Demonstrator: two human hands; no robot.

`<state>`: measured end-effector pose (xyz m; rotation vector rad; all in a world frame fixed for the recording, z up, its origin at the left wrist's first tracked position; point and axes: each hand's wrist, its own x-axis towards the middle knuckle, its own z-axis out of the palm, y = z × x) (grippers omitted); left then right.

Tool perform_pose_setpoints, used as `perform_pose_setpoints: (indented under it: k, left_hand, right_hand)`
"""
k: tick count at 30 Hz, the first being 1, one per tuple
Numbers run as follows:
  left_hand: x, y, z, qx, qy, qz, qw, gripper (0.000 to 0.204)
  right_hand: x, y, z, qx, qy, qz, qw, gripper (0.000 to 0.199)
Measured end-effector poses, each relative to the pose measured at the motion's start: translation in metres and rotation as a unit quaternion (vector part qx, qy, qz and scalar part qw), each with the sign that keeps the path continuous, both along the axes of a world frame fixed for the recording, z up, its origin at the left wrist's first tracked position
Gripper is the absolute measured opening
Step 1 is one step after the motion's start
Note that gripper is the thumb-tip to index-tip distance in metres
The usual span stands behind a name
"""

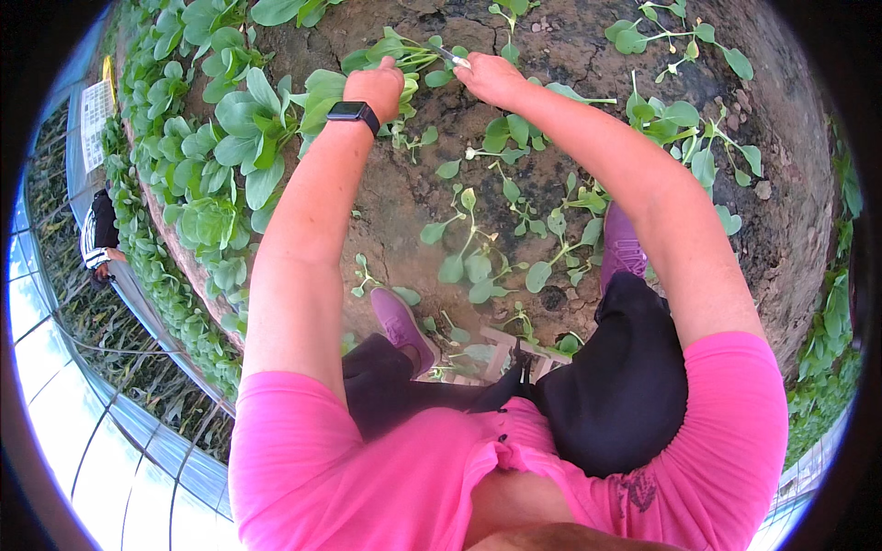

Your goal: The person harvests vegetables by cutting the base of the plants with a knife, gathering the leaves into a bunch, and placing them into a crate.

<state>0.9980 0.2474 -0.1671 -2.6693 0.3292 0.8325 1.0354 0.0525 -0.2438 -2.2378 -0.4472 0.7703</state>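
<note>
My left hand (377,87), with a black watch (354,113) on the wrist, is closed around the leaves of a leafy green plant (404,50) growing in the soil at the top of the view. My right hand (491,78) holds a small knife (453,58) whose blade points at the base of that same plant. Both arms reach forward from pink sleeves. How the blade meets the stem is hidden by leaves.
Cut or loose green seedlings (478,266) lie scattered on the brown soil bed (790,220). A dense row of leafy plants (220,147) runs along the left. Purple shoes (625,243) stand on the soil. Another person (99,241) is at the far left near greenhouse glazing (83,432).
</note>
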Motion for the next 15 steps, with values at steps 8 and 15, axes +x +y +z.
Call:
perform_pose_setpoints:
  k: [8,15]
  left_hand:
    - [-0.011,0.005,-0.002,-0.021,-0.010,0.007,1.000,0.029]
    - [-0.016,-0.007,-0.009,-0.035,0.008,0.021,0.999,0.026]
  right_hand:
    - [0.007,-0.003,0.015,-0.084,-0.032,0.065,0.994,0.035]
    - [0.006,-0.023,0.001,-0.124,-0.071,0.116,0.983,0.032]
